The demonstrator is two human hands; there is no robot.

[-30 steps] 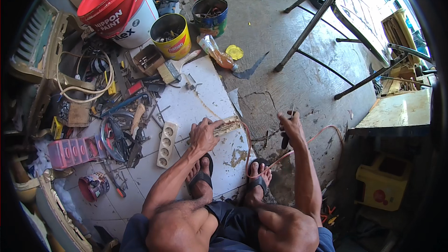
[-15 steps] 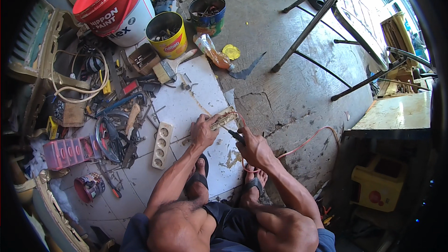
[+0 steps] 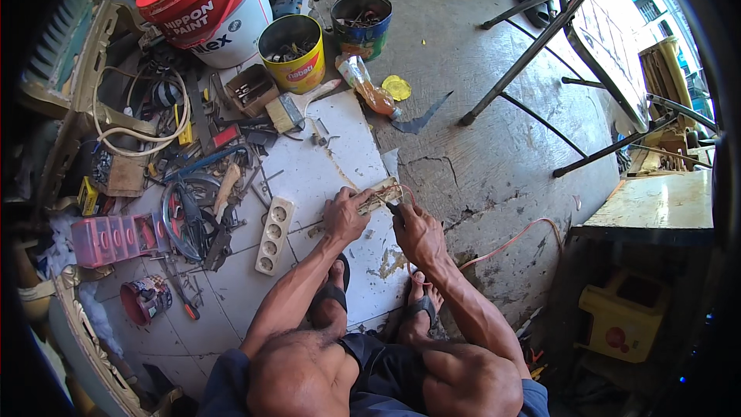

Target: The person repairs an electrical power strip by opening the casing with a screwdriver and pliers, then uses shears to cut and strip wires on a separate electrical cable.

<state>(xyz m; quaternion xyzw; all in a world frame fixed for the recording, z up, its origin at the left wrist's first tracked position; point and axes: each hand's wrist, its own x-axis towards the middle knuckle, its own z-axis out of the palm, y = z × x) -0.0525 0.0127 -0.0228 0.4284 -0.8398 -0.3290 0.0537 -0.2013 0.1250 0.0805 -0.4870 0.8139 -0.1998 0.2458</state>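
Note:
My left hand point(image 3: 346, 218) grips the near end of an opened cream power-strip housing point(image 3: 378, 191) on the white tiles, its inside exposed. My right hand point(image 3: 417, 235) is closed on a dark-handled screwdriver point(image 3: 397, 210), whose tip points into the housing; exact contact is too small to tell. A thin pinkish cable point(image 3: 513, 238) runs from the housing round to the right across the floor. A second, closed four-socket strip point(image 3: 273, 235) lies to the left of my left hand. My sandalled feet are just below both hands.
Scattered tools point(image 3: 220, 201), a coiled cable point(image 3: 139, 148), a pink organiser point(image 3: 116, 243) and a small cup point(image 3: 145, 301) cover the left. Buckets point(image 3: 292, 52), a brush and a bottle point(image 3: 370, 93) stand or lie ahead. Folding-chair legs point(image 3: 525, 62), a low table point(image 3: 648, 201) and a yellow box point(image 3: 621, 316) are right.
My right hand has moved left and down from the side to the housing, bringing the screwdriver into it. My left hand has stayed on the housing, shifting slightly.

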